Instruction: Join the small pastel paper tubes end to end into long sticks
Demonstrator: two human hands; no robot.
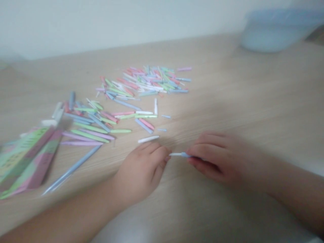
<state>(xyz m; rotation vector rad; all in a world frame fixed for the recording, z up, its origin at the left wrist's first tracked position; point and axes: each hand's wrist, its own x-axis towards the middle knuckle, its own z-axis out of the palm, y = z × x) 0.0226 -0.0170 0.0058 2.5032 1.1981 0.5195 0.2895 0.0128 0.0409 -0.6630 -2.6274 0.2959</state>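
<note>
1. Boxes: two long ones at the far left, green, yellow, pink and purple with dark lettering; they lie side by side on the table, slanting away; the print is too blurred to read.
2. White blocks: at the far ends of the boxes; their exact shape is blurred.
3. Blue stick: long and thin, just right of the boxes; it lies slanted, its far end near the purple pieces of the near pile.
4. Near pile: slim tubes in blue, green, pink, purple and white, loosely spread; some cross one another.
5. Left hand: palm down, fingers curled in; thumb and forefinger are pinched on the left end of the rod.
6. White tube: on the table, just beyond the left hand's knuckles.
7. Far pile: more such pieces, heaped closer together, nearer the wall.
8. Blue bits: two short ones, right of the near pile, apart from each other.
9. Rod: thin, white with a blue part at its right, level between the hands.
10. Right hand: fingers closed narrow on the rod's blue part; blurred.
11. Tub: pale blue, far right, by the wall.
</note>
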